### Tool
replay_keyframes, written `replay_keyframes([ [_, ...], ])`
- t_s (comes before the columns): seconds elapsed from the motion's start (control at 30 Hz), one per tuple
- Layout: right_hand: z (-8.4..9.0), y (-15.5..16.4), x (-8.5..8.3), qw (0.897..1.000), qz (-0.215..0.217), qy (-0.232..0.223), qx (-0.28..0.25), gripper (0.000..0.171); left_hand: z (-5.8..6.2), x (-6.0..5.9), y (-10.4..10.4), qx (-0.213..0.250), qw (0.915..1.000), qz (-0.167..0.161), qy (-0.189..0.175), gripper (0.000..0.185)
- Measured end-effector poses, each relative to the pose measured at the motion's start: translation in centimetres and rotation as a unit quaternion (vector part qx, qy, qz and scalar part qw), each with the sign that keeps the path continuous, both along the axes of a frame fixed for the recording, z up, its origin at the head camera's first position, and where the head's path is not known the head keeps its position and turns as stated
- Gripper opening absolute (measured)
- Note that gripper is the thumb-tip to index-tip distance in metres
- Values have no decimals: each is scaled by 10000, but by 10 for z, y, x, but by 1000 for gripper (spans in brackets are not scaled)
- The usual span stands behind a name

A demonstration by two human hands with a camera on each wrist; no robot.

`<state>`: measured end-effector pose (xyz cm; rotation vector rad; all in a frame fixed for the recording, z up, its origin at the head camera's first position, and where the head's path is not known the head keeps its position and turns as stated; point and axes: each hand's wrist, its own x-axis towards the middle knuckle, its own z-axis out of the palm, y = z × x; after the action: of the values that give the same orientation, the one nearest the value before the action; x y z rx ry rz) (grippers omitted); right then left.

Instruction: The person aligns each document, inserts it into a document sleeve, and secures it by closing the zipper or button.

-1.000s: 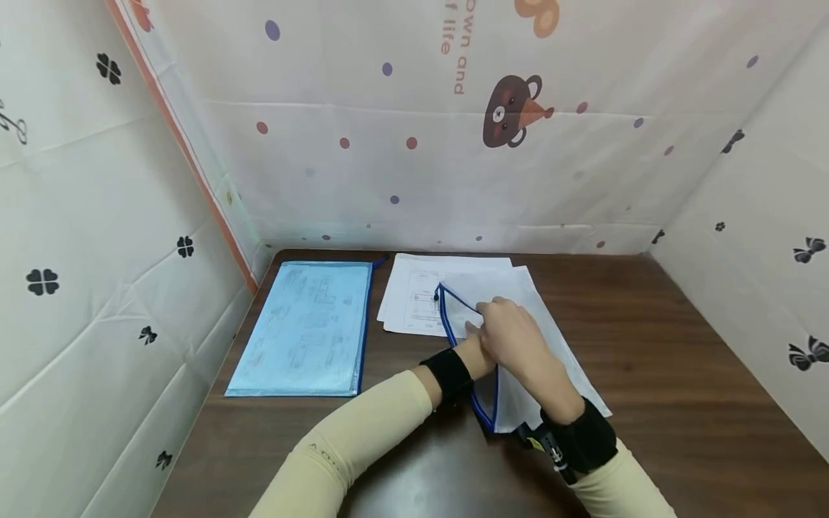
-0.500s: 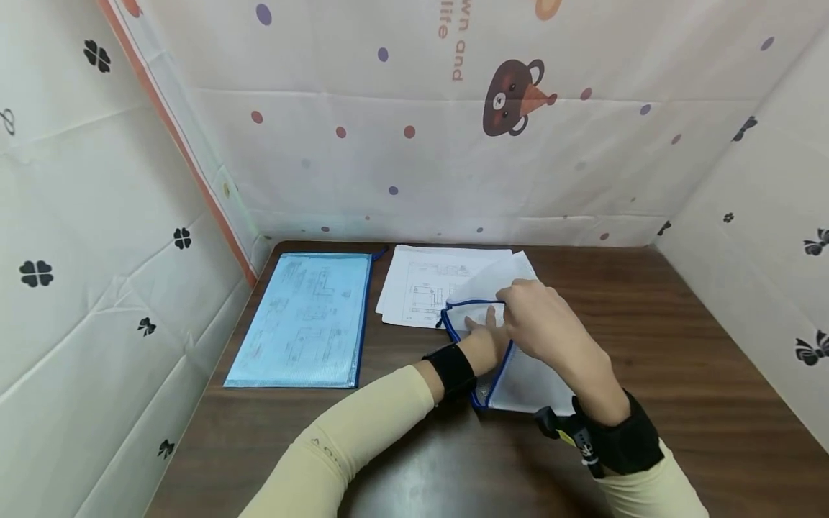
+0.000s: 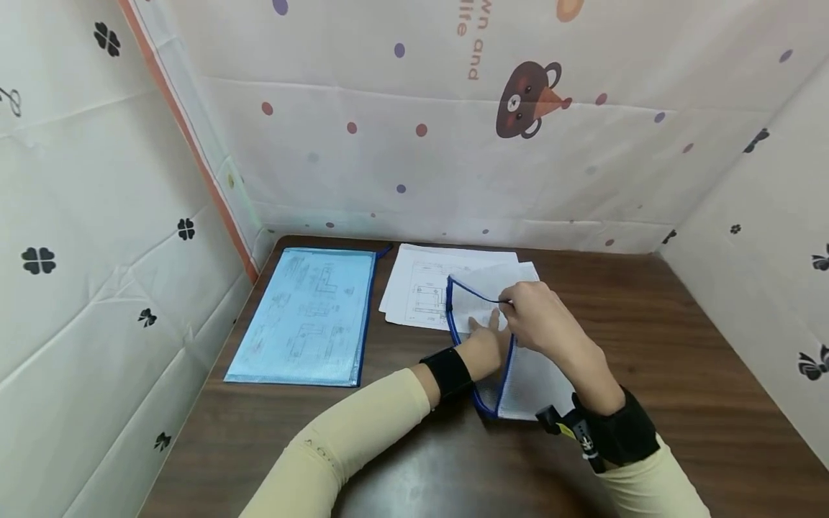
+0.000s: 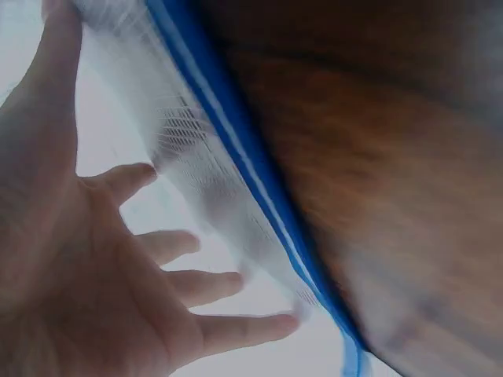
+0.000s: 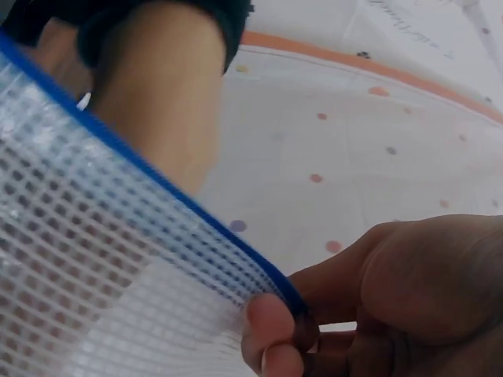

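A translucent white mesh zipper pouch [image 3: 540,385] with blue edging lies right of centre, its mouth spread and facing left. My left hand [image 3: 482,352] reaches into that mouth, fingers spread and straight. In the left wrist view, the same hand [image 4: 102,259] has its fingertips close to the mesh, beside the blue zipper edge [image 4: 244,157]. My right hand [image 3: 547,316] pinches the pouch's upper blue edge and holds it raised. The right wrist view shows thumb and fingers [image 5: 271,318] gripping this edge, with the left forearm [image 5: 161,102] passing behind it.
Printed sheets [image 3: 424,288] with line drawings lie at the back, partly overlapped by the pouch. A blue zipper pouch [image 3: 304,316] with drawings showing through lies at the left of the brown table [image 3: 648,345]. Patterned cloth walls [image 3: 363,158] enclose the back and sides.
My right hand has moved right, drawing the pouch's upper edge with it and widening the mouth. My left hand has shifted slightly right, and its fingers now show spread inside the mouth.
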<state>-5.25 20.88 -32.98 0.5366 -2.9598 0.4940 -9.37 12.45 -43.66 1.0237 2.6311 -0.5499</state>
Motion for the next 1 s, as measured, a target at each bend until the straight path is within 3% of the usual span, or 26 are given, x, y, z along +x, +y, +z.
replay_keyframes([
  [0.17, -3, 6, -7, 9990, -391, -71, -185, 21, 5, -11, -15, 810, 9964, -267, 7, 96],
  [0.27, -3, 12, -10, 9974, -619, -200, -313, 26, 12, -18, -29, 1067, 9936, -371, 21, 111],
  [0.4, -4, 20, -11, 9955, -813, -356, -339, 28, 14, -21, -50, 1490, 9874, -530, -37, 112],
  [0.57, -5, 30, -13, 9943, -981, -239, -342, 28, 13, -23, -69, 1946, 9776, -782, -185, 102],
  [0.7, -8, 37, -14, 9933, -1085, -181, -358, 28, 12, -29, -77, 2008, 9763, -797, -150, 98],
  [1.0, -9, 51, -11, 9913, -1227, -197, -425, 27, 5, -52, -99, 1371, 9888, -409, 425, 71],
])
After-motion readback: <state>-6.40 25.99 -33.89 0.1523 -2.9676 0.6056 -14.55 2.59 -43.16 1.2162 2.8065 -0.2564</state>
